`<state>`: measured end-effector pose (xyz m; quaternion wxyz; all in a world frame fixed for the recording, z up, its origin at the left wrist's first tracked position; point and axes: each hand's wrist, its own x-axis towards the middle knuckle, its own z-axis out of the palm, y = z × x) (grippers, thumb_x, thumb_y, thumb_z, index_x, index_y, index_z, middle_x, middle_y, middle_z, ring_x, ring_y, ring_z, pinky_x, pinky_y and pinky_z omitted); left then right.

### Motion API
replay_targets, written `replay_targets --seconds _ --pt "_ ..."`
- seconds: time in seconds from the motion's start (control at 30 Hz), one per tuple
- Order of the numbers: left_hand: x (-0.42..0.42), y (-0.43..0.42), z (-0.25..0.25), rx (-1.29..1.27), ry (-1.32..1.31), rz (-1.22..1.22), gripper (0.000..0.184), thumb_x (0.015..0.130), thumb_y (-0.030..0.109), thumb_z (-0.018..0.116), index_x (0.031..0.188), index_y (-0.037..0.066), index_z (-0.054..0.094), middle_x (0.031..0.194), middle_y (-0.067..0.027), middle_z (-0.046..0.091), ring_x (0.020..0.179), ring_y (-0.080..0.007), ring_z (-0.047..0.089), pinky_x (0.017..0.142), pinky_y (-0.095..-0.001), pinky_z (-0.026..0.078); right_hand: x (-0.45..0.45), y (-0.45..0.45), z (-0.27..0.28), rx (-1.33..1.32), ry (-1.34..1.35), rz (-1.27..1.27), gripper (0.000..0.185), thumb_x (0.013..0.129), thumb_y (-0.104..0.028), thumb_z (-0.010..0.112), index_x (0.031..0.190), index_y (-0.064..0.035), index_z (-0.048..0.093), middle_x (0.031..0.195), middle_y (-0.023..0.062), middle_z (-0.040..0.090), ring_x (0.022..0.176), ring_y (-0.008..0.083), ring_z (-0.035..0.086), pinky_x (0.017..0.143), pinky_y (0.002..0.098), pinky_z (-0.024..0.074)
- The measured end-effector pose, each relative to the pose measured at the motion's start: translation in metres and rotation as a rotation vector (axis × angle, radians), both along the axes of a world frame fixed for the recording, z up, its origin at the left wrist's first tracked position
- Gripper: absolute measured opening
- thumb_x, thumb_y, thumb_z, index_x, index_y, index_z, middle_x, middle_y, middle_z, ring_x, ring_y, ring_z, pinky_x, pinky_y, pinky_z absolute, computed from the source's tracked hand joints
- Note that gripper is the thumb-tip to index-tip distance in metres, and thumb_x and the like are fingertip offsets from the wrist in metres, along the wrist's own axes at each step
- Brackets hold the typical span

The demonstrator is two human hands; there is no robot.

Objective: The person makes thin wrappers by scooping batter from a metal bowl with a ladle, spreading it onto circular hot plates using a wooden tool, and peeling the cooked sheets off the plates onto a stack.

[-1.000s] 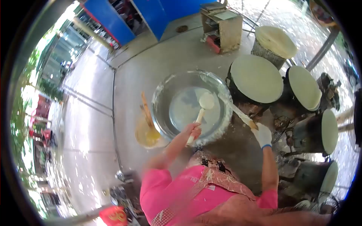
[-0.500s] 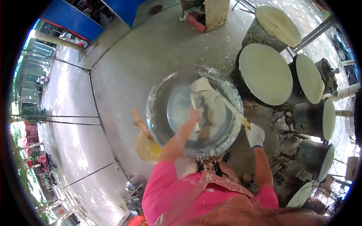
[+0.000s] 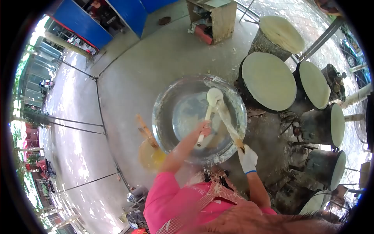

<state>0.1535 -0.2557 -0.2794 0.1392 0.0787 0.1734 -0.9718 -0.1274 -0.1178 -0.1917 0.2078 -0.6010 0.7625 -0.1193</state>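
A wide metal basin, its rim streaked with pale batter, sits in front of me. Over it, my bare left hand is closed around the handle of a ladle whose round head is coated in pale batter. In a white glove, my right hand grips the wooden end of a batter-covered stick. The far end of this stick meets the ladle's head; its exact shape is hidden by the batter. Thin batter lies on the basin's bottom.
To the right stand several dark drum-like stoves with pale round tops, the largest a griddle. Left of the basin is a yellowish bowl with a wooden tool across it. A wooden cabinet stands at the back.
The ladle's head has shifted right, and the stick has swung inward with my right hand moving left. Both tools now meet closer together over the basin. The camera view has tilted slightly.
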Motion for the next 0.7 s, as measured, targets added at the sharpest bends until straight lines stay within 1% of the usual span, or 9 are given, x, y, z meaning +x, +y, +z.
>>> replay_targets --seconds 0.07,0.17,0.2,0.27,0.4,0.53,0.6,0.67,0.7 --pt "0.012 0.017 0.067 -0.126 -0.025 -0.019 0.025 0.089 0.031 0.053 0.073 0.012 0.049 0.055 0.0019 0.044 0.04 -0.0083 0.044 0.036 -0.0239 0.038 -0.014 0.017 0.027 -0.196 -0.062 0.008 0.026 0.08 -0.029 0.066 0.095 -0.0072 0.065 0.08 0.0173 0.066 0.074 0.0352 0.063 0.066 0.0423 0.0492" --pt "0.015 0.059 0.222 -0.595 -0.736 0.1 0.034 0.091 0.032 0.053 0.065 0.016 0.038 0.051 0.0056 0.034 0.033 -0.0015 0.028 0.026 -0.0199 0.021 -0.043 0.019 0.078 -0.361 -0.122 0.037 0.028 0.078 -0.026 0.07 0.097 -0.0066 0.065 0.078 0.0163 0.066 0.071 0.0322 0.064 0.065 0.0391 0.0492" --pt "0.012 0.074 0.269 -0.714 -0.794 0.223 0.024 0.091 0.031 0.053 0.075 0.016 0.044 0.052 0.0053 0.034 0.034 -0.0021 0.029 0.027 -0.0196 0.021 -0.05 0.013 0.101 -0.402 -0.218 0.001 0.027 0.076 -0.028 0.071 0.092 -0.0064 0.065 0.08 0.0165 0.064 0.073 0.0347 0.062 0.064 0.0422 0.0485" --pt "0.014 0.097 0.344 -0.906 -0.942 0.392 0.009 0.092 0.028 0.052 0.093 0.019 0.049 0.053 0.0048 0.034 0.034 -0.0029 0.03 0.027 -0.0194 0.021 -0.06 0.004 0.149 -0.638 -0.265 0.053 0.036 0.076 -0.024 0.072 0.108 -0.0075 0.065 0.093 0.0186 0.066 0.081 0.0302 0.065 0.072 0.0372 0.05" --pt "0.028 0.117 0.425 -1.157 -1.219 0.586 0.023 0.093 0.022 0.051 0.114 0.025 0.042 0.052 0.0042 0.033 0.034 -0.0063 0.03 0.028 -0.0225 0.02 -0.059 -0.005 0.202 -0.715 -0.691 0.01 0.038 0.08 -0.011 0.068 0.114 0.0031 0.061 0.097 0.0102 0.068 0.084 0.0128 0.061 0.075 0.0279 0.0487" --pt "0.053 0.128 0.388 -1.129 -1.332 0.575 0.033 0.093 0.019 0.05 0.124 0.023 0.037 0.052 0.0039 0.035 0.034 -0.0084 0.032 0.029 -0.0245 0.021 -0.034 0.022 0.176 -0.554 -0.817 0.092 0.036 0.079 -0.008 0.067 0.112 0.0051 0.06 0.093 0.0083 0.067 0.083 0.0091 0.058 0.074 0.0259 0.0477" --pt "0.082 0.126 0.3 -0.728 -1.015 0.4 0.021 0.093 0.014 0.049 0.114 0.014 0.046 0.052 0.0033 0.037 0.034 -0.0082 0.032 0.03 -0.0248 0.022 -0.023 0.04 0.098 -0.356 -0.95 0.082 0.036 0.078 -0.008 0.068 0.112 0.0042 0.061 0.088 0.0041 0.064 0.078 0.0086 0.056 0.069 0.024 0.0466" --pt "0.095 0.153 0.23 -0.773 -0.658 0.217 0.008 0.092 0.017 0.05 0.086 0.012 0.05 0.054 0.0045 0.038 0.037 -0.008 0.035 0.034 -0.0227 0.026 -0.01 0.075 0.026 -0.211 -0.97 -0.033 0.03 0.078 -0.012 0.069 0.103 0.0025 0.065 0.077 0.0033 0.064 0.067 0.0093 0.057 0.059 0.0256 0.0453" --pt "0.093 0.158 0.215 -0.737 -0.786 0.26 0.015 0.092 0.02 0.052 0.08 0.013 0.046 0.054 0.0053 0.038 0.039 -0.0076 0.035 0.036 -0.0218 0.027 -0.008 0.098 0.006 -0.075 -0.914 -0.096 0.025 0.078 -0.014 0.069 0.098 0.0008 0.067 0.073 0.0047 0.065 0.062 0.0098 0.059 0.054 0.0271 0.0444"
